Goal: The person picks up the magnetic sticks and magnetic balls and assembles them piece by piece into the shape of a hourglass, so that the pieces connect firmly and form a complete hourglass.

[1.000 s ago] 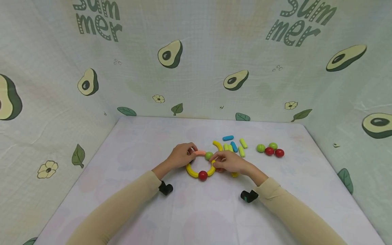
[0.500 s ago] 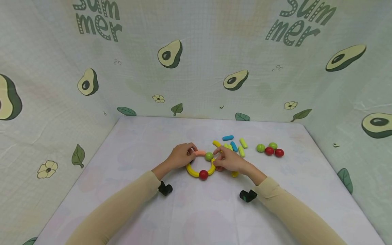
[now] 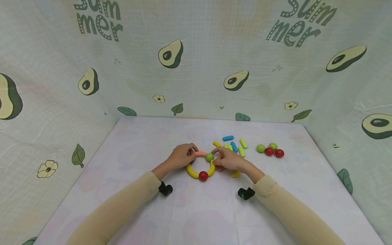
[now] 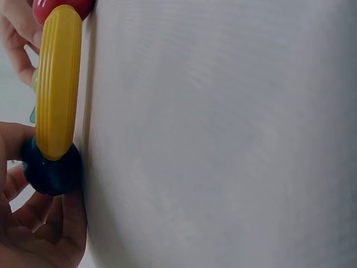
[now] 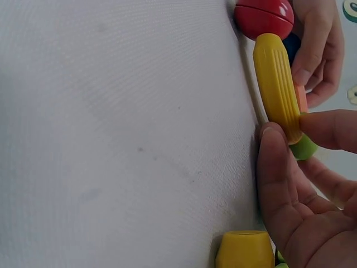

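Ring (image 3: 194,174): on the desk (image 3: 196,211) in front of me.
Near side: red ball (image 3: 203,176), a first yellow curved bar (image 4: 58,84) on its left, a second yellow curved bar (image 5: 277,86) on its right.
Left side: dark blue ball (image 4: 53,170) at the far end of the first yellow bar.
Far side: coral bar (image 3: 200,153), running to a green ball (image 3: 209,157).
Left hand (image 3: 181,156): my thumb and fingers curl round the dark blue ball.
Right hand (image 3: 228,159): nearly closed; my thumb and a finger pinch the second yellow bar at its green-ball end. Whether that joint is seated, I cannot tell.
By right hand: loose yellow pieces (image 3: 216,143), partly hidden.
Beyond it: blue sticks (image 3: 234,146) and lime sticks (image 3: 241,151), scattered.
Further right: two loose green balls (image 3: 260,148) and two loose red balls (image 3: 269,151), clustered, well apart from the ring.
Forearms: beige sleeves (image 3: 122,204), black camera (image 3: 165,188) at each wrist.
Backdrop: pale cloth (image 3: 202,51) printed with avocados, leaves and lettering.
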{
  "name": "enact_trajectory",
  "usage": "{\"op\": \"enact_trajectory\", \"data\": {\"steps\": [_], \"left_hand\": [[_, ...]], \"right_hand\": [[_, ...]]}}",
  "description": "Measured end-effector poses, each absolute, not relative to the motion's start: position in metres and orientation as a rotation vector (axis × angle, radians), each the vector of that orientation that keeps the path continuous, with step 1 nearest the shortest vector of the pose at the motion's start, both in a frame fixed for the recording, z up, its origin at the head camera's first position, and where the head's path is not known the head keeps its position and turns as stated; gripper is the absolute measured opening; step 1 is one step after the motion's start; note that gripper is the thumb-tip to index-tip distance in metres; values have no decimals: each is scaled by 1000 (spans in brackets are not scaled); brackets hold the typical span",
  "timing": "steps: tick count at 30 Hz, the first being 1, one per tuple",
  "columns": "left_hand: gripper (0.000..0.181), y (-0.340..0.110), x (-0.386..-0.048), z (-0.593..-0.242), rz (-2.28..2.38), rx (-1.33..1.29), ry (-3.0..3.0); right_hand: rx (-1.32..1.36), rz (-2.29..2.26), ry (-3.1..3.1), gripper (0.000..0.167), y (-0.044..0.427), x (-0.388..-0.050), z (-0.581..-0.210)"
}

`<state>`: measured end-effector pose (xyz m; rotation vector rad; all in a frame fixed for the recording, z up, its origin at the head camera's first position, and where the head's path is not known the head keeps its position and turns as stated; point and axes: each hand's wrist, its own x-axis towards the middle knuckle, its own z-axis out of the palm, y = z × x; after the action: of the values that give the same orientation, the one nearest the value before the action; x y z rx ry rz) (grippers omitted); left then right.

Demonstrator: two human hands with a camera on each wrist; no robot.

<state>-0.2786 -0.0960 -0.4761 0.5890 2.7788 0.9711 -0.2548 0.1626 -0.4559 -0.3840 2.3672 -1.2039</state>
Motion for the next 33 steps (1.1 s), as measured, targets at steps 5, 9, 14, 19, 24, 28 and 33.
{"op": "enact_trajectory", "data": {"steps": [5,9,14,19,24,28,33], "left_hand": [[17,-98,-278,-476,988,595,2763],[25,-103,-277,-474,1006,625,2698],[41,-114,-275,-471,1005,718,2595],[56,-124,-272,-469,951,815,2547],[60,-133,-267,-470,935,837,2533],[62,-137,-260,-468,936,796,2519],[62,-140,-256,-468,944,742,2507]], "right_hand": [[-375,-1213,2351,48,162,-255,-456],[-367,-1224,2345,47,161,-255,-456],[-357,-1229,2346,46,161,-255,-456],[-366,-1240,2347,45,163,-255,-457],[-372,-1245,2356,45,163,-254,-458],[-377,-1249,2364,45,163,-254,-458],[-376,-1252,2373,45,163,-252,-457]]}}
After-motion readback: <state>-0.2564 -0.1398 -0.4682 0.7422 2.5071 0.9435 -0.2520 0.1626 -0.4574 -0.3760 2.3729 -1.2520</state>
